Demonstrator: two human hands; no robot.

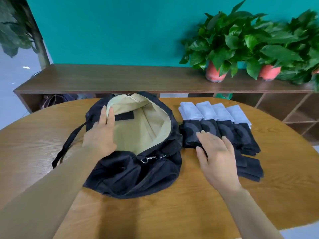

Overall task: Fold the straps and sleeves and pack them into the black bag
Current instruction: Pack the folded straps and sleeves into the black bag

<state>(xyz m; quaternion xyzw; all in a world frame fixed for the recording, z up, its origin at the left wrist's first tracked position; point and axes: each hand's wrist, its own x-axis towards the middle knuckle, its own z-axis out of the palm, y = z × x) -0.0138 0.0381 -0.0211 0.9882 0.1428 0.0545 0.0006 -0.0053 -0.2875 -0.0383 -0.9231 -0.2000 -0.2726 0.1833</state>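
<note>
A black fabric bag [131,176] lay open on the wooden table [172,213]. The left hand [101,135] rested flat on its rim; the right hand [217,152] (fingers spread) touched folded black sleeves [226,128] alongside.

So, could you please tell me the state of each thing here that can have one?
black bag: unzipped, mouth wide open, pale lining showing.
left hand: fingers straight, resting on the bag's far rim.
right hand: fingers straight and spread, on the nearest black pieces.
black pieces: folded, in a row beside the bag, not yet packed.
grey pieces: folded, in a row behind the black ones, not yet packed.
</note>
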